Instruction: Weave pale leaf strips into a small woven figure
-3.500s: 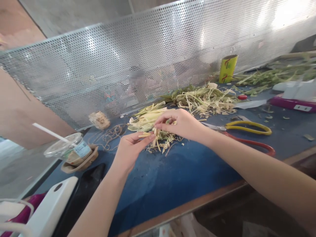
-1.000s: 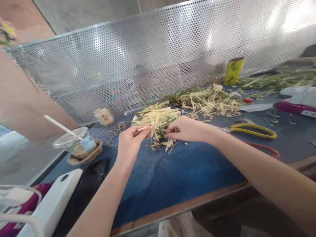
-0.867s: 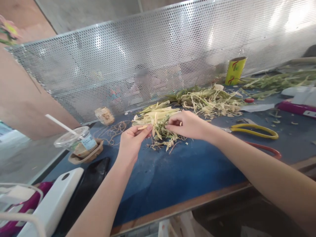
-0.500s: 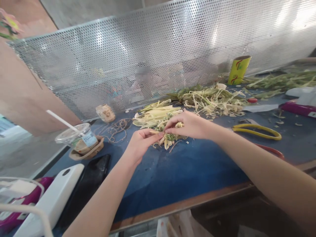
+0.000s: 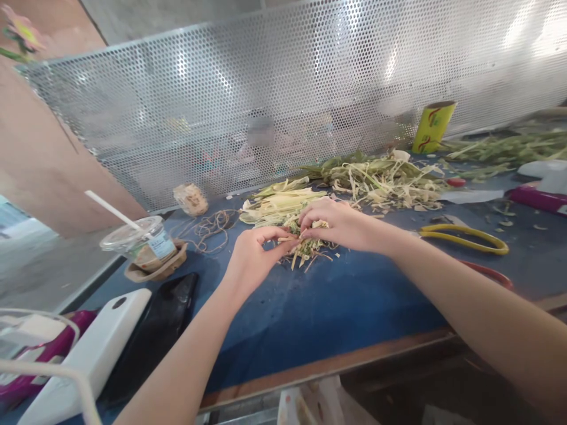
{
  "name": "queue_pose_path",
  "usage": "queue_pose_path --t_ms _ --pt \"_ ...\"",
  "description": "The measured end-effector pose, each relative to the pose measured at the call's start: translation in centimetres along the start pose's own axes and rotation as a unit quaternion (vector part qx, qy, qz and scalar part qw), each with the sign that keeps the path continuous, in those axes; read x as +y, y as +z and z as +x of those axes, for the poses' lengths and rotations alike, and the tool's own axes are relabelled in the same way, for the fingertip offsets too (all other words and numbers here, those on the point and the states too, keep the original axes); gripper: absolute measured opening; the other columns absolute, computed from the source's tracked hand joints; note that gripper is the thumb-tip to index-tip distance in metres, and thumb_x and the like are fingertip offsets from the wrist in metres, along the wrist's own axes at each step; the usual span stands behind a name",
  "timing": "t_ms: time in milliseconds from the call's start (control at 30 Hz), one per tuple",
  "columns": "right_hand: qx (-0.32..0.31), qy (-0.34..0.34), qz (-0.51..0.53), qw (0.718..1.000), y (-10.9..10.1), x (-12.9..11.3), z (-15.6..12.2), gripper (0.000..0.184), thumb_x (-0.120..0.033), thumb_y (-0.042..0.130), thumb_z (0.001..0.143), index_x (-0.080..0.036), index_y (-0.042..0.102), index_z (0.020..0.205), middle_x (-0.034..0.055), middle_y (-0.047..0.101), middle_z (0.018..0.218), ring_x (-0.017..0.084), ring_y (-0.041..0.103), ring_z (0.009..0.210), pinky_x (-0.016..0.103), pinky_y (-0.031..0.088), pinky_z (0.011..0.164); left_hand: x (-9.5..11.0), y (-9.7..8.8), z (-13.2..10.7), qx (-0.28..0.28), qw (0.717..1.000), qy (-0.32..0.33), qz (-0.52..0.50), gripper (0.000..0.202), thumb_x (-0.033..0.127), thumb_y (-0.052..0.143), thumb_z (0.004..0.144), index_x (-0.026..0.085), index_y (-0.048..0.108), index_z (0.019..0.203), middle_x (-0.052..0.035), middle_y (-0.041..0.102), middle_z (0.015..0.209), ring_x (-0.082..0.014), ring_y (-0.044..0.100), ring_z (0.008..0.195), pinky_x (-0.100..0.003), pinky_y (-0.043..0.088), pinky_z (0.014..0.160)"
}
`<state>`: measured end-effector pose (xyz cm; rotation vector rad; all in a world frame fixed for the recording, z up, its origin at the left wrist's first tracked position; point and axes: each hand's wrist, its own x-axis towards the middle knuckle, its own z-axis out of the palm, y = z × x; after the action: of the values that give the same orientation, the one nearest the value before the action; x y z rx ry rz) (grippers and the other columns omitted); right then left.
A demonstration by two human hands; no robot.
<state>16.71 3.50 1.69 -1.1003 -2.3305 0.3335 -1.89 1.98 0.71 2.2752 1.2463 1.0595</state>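
My left hand [image 5: 253,262] and my right hand [image 5: 337,223] meet over a small heap of cut pale stem pieces and green bits [image 5: 306,250] on the blue table top [image 5: 336,307]. The left fingertips pinch a thin pale stem piece, and the right fingertips press down into the heap beside them. Just behind lies a bundle of long yellow-green stalks [image 5: 279,205].
A larger pile of peelings and leaves [image 5: 385,180] lies behind, scissors with yellow and red handles [image 5: 465,239] to the right. A lidded drink cup with a straw [image 5: 142,245], coiled twine [image 5: 210,223], a black phone [image 5: 153,330] and a white device [image 5: 84,360] sit left. A perforated metal screen [image 5: 283,94] backs the table.
Both hands have drawn together over the heap; the left moved right toward the right hand, which dropped its fingers into the cut pieces. The view shifted slightly.
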Motion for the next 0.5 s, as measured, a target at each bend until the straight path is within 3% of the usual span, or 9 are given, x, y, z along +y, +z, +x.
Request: queue_pose_path --t_ms 100,200,333,500 --pt "0.009 0.03 0.058 0.998 0.1 0.67 0.25 0.012 -0.026 0.057 0.077 -0.016 0.064 0.075 0.0057 0.062 0.096 0.019 0.054 0.091 0.03 0.036 0.08 -0.09 -0.11 -0.01 0.051 0.987 0.135 0.065 0.006 0.022 0.064 0.072 0.019 0.069 0.071 -0.0027 0.071 0.081 -0.018 0.062 0.082 -0.031 0.046 0.078" --pt "0.032 0.003 0.034 0.999 -0.09 0.69 0.03 0.012 -0.027 0.057 0.077 -0.016 0.061 0.074 0.0056 0.06 0.094 0.019 0.052 0.092 0.031 0.035 0.083 -0.12 -0.15 -0.03 0.086 0.952 0.237 0.176 0.006 0.021 0.063 0.073 0.021 0.069 0.071 -0.0019 0.071 0.079 -0.0183 0.06 0.08 -0.036 0.041 0.079" --pt "0.001 -0.028 -0.031 0.999 -0.38 0.08 -0.56 0.015 -0.027 0.048 0.083 -0.016 0.057 0.079 0.0065 0.056 0.093 0.02 0.048 0.094 0.035 0.032 0.085 0.01 -0.05 -0.24 0.087 0.925 0.268 0.255 0.009 0.022 0.06 0.077 0.023 0.067 0.072 0.0005 0.071 0.079 -0.0167 0.059 0.079 -0.037 0.035 0.077" --pt "-0.069 0.068 -0.014 0.995 -0.15 -0.13 -0.51 0.019 -0.029 0.044 0.083 -0.016 0.058 0.083 0.0077 0.057 0.091 0.021 0.049 0.09 0.034 0.035 0.079 0.21 0.2 -0.53 0.086 0.897 0.317 0.297 0.012 0.017 0.057 0.079 0.022 0.065 0.073 0.0014 0.071 0.081 -0.0155 0.06 0.076 -0.036 0.032 0.073"
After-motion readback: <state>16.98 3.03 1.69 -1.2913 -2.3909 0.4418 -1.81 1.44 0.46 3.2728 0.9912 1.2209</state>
